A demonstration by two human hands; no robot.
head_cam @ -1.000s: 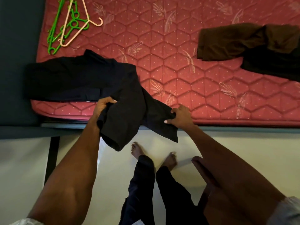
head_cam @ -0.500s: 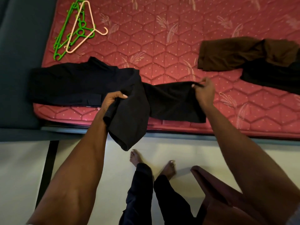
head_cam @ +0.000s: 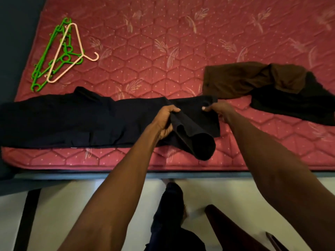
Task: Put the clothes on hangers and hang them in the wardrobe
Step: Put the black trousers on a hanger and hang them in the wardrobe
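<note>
A black shirt [head_cam: 63, 118] lies spread along the near edge of the red mattress [head_cam: 181, 51]. My left hand [head_cam: 165, 121] grips a bunched fold of it, which hangs down toward the mattress edge. My right hand [head_cam: 216, 110] pinches the black shirt's right end flat on the mattress. A pink hanger [head_cam: 69, 55] lies on top of several green hangers [head_cam: 47, 64] at the far left. A brown garment [head_cam: 250, 78] and another black garment [head_cam: 293, 104] lie crumpled at the right.
The mattress sits on a dark bed frame [head_cam: 54, 176] with pale floor [head_cam: 59, 214] below. My legs in dark trousers [head_cam: 170, 214] stand at the bed's edge. A dark brown object [head_cam: 228, 227] juts up from the lower right.
My right hand carried the shirt's hanging end up from the bed's edge onto the mattress and to the right, laying it flat. My left hand kept its hold on the fold.
</note>
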